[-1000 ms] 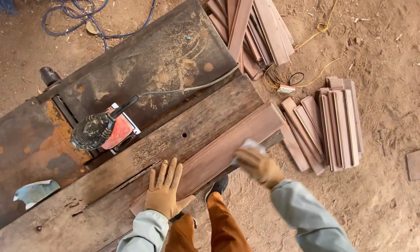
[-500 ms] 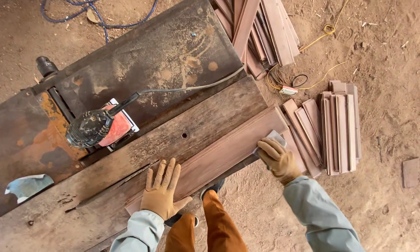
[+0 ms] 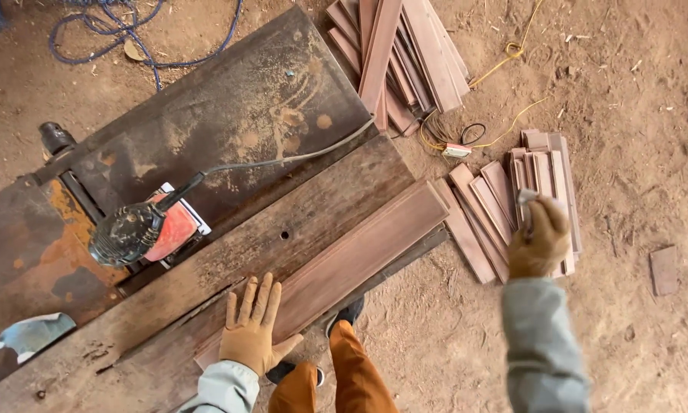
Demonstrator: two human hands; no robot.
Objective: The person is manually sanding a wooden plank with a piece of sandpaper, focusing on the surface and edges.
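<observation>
The right hand (image 3: 539, 239) has left the board's (image 3: 336, 264) end and swung out toward three o'clock, now over the slat pile (image 3: 547, 191) on the ground, fingers closed around a grey sandpaper piece (image 3: 526, 196); the left hand (image 3: 252, 325) lies spread flat on the board's near end at seven o'clock; the board rests diagonally on the workbench (image 3: 229, 252); an orange sander (image 3: 141, 229) sits at nine o'clock.

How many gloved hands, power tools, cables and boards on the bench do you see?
Gloved hands: 2, left hand flat on the board, right hand holding a sandpaper scrap
Electric sander: 1
Cables: 3, grey, blue, yellow
Reddish board on bench: 1
Total: 7
</observation>
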